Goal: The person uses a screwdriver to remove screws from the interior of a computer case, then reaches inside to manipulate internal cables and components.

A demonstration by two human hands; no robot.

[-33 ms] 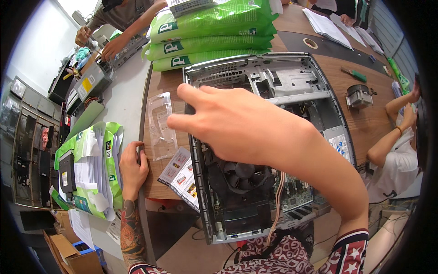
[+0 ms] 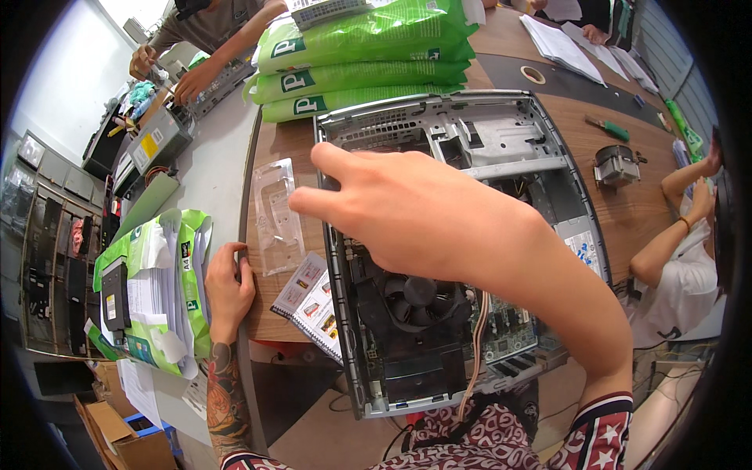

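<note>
An opened desktop computer case (image 2: pixel 462 172) lies in front of me, with a black cooling fan (image 2: pixel 420 301) and a green circuit board (image 2: pixel 501 333) inside. Over its left part reaches my right hand (image 2: pixel 392 207), back upward. Thumb and index finger are spread toward the left, with nothing visible between them; the other fingers are hidden beneath the hand. My left hand (image 2: pixel 229 290) rests at the wooden table's left edge, its fingers loosely curled with nothing seen in them. Between that hand and the case lie a clear plastic tray (image 2: pixel 280 215) and a spiral-bound booklet (image 2: pixel 313 307).
Green paper packs (image 2: pixel 368 63) are stacked behind the case. An opened green pack (image 2: pixel 157 290) with a black drive on it stands left. At right are a metal heatsink (image 2: pixel 617 166), a green-handled tool (image 2: pixel 611 128) and a tape roll (image 2: pixel 533 74). Other people work nearby.
My right hand's index finger and thumb have shifted very slightly to the right. My left hand has stayed in place.
</note>
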